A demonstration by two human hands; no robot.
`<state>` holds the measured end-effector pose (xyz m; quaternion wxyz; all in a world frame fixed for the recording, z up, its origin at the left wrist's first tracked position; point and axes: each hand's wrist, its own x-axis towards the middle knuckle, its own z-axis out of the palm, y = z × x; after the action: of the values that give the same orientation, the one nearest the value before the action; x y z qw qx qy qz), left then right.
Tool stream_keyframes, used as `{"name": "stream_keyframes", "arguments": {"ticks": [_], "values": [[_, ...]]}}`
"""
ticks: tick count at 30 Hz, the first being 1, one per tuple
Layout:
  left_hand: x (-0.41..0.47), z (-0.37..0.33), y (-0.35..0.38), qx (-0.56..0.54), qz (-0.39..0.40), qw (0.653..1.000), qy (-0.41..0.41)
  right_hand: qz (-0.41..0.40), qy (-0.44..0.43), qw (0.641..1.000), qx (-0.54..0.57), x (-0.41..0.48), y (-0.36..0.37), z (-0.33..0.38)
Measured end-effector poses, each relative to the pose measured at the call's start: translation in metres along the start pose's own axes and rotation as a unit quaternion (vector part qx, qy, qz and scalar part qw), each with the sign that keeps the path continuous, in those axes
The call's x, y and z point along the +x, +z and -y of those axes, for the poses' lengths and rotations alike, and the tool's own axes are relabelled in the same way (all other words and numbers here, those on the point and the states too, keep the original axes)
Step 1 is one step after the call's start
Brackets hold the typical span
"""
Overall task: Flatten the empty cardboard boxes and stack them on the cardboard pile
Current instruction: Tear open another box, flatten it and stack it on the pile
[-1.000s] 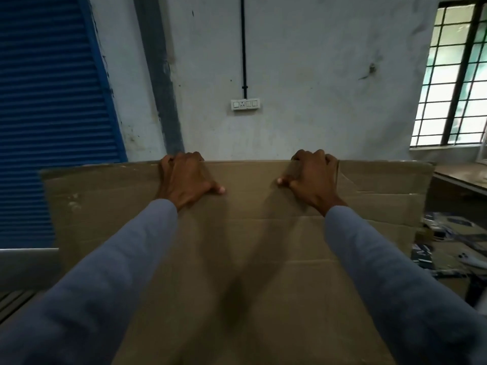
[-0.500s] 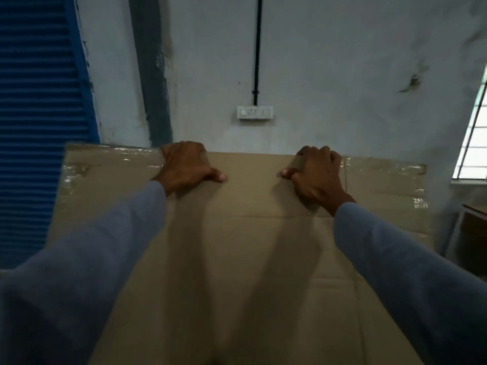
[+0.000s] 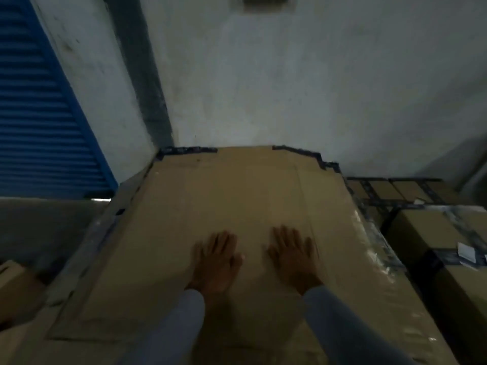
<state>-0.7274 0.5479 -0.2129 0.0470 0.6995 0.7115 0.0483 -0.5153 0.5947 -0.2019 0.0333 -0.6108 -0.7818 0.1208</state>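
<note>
A large flattened brown cardboard box (image 3: 237, 191) lies flat on top of the cardboard pile (image 3: 110, 222), reaching back to the wall. My left hand (image 3: 214, 262) rests palm down on its near middle, fingers spread. My right hand (image 3: 293, 255) lies palm down beside it, also with fingers spread. Neither hand grips an edge. Edges of lower sheets with dark tape stick out at the pile's back and left side. The picture is blurred.
Taped brown boxes (image 3: 432, 233) stand close on the right, more behind them (image 3: 395, 189). A blue roller shutter (image 3: 34, 114) fills the left wall. Another box corner (image 3: 15, 283) shows at lower left. The white wall (image 3: 290, 88) is directly ahead.
The upright sheet that both hands held by its top edge has come down flat onto the pile. Both hands have let go of the edge and now press on its surface.
</note>
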Motion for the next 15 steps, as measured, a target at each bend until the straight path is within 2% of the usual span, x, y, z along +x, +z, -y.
{"name": "stream_keyframes", "arguments": {"ticks": [8, 15], "values": [[-0.037, -0.013, 0.024, -0.029, 0.017, 0.999, -0.034, 0.014, -0.007, 1.000, -0.007, -0.033, 0.017, -0.006], [-0.145, -0.023, 0.011, -0.030, 0.034, 0.998, -0.033, 0.011, -0.029, 0.999, -0.019, -0.141, 0.025, 0.002]]}}
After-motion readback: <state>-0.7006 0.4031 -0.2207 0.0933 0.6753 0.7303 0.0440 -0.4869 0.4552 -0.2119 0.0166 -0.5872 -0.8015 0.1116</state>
